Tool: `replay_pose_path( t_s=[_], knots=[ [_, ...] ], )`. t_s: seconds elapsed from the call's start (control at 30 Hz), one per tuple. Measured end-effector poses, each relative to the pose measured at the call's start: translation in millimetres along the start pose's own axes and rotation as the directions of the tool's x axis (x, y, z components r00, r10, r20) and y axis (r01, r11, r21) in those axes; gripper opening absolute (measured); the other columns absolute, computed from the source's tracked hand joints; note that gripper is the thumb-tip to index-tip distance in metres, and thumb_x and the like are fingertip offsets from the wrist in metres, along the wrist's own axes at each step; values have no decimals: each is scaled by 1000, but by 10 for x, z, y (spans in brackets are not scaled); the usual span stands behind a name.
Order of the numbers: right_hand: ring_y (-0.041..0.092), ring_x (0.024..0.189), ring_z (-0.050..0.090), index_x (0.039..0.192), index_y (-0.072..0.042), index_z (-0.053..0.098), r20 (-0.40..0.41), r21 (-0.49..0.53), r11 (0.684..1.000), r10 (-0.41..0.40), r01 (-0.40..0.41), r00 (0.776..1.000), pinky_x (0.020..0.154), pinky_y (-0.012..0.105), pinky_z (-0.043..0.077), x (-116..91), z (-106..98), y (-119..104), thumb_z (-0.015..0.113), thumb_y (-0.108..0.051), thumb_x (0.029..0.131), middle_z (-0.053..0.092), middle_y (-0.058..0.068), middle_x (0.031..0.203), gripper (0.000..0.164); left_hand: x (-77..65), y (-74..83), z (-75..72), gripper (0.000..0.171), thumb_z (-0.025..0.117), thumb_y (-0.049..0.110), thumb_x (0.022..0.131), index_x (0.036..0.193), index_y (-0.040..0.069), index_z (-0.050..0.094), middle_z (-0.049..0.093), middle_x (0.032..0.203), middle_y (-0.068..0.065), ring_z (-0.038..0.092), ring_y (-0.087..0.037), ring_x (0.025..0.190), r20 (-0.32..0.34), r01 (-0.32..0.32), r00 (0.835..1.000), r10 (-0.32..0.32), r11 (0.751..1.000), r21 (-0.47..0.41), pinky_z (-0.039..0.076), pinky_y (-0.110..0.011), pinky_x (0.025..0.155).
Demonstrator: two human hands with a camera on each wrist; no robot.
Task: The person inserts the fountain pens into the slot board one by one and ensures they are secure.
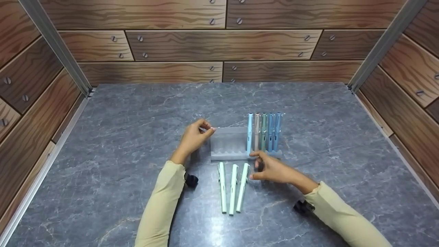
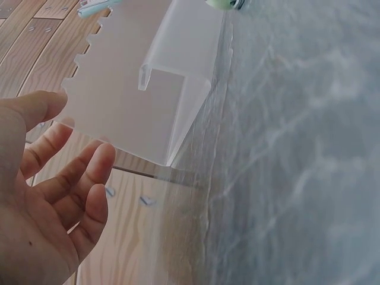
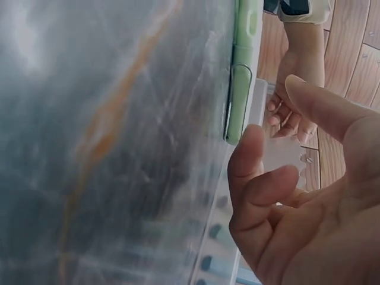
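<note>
A frosted clear pen rack (image 1: 228,140) stands on the table. My left hand (image 1: 196,136) pinches its upper left corner; in the left wrist view, the thumb and index finger (image 2: 50,142) meet at the notched edge. Several capped pens lean in the right half: a light blue pen (image 1: 249,132), a beige pen (image 1: 257,132), a green pen (image 1: 263,132) and darker blue pens (image 1: 271,132). My right hand (image 1: 274,169) holds nothing, its fingers loosely bent and index fingertip near the light blue pen's foot. Three pale green pens (image 1: 232,188) lie before the rack.
The grey marbled table (image 1: 120,192) is bounded by wood-patterned panels (image 1: 223,44) at the back and sides. Metal posts (image 1: 387,41) rise at its back corners. A black wrist camera (image 1: 191,180) sits by the left cuff, another black camera (image 1: 304,207) by the right.
</note>
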State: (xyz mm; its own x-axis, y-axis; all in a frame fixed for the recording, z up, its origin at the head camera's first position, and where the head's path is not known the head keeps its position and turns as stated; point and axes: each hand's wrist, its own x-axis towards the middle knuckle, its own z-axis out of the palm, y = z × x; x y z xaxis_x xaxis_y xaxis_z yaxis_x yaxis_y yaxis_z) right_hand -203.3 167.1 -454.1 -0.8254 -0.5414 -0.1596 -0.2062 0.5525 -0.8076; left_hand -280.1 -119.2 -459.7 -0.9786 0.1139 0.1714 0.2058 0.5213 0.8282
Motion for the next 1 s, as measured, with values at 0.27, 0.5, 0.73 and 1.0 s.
replay_pose_path(
  t_s=[0.27,0.5,0.73,1.0],
  knots=[
    [16,80,48,132,6,42,15,-77,997,-11,12,1000,70,22,43,-1,49,24,80,-18,76,55,10,94,71,-11,8,-1,21,69,28,88,94,9,64,69,99,-10,63,-20,81,-3,7,1000,-7,1000,1,50,-32,74],
    [16,83,49,129,9,45,42,-93,995,-30,34,999,72,22,44,26,72,31,80,-18,76,56,11,93,68,-10,-2,9,20,68,28,88,94,9,64,69,100,-10,64,-23,82,-4,-2,1000,2,1000,-3,51,-33,75],
    [15,82,49,127,8,49,32,-178,984,-19,25,999,73,26,44,59,97,16,80,-20,76,57,9,92,66,-7,-4,10,20,68,27,88,94,8,64,69,99,-11,64,-23,82,-8,-13,1000,13,1000,-7,50,-33,75],
    [16,82,50,126,7,50,16,-246,969,1,3,1000,75,31,44,73,116,-12,79,-22,76,57,9,93,64,-7,-6,2,20,69,26,88,93,8,64,70,98,-11,63,-23,82,-7,-23,1000,23,1000,-11,50,-32,75]
  ],
)
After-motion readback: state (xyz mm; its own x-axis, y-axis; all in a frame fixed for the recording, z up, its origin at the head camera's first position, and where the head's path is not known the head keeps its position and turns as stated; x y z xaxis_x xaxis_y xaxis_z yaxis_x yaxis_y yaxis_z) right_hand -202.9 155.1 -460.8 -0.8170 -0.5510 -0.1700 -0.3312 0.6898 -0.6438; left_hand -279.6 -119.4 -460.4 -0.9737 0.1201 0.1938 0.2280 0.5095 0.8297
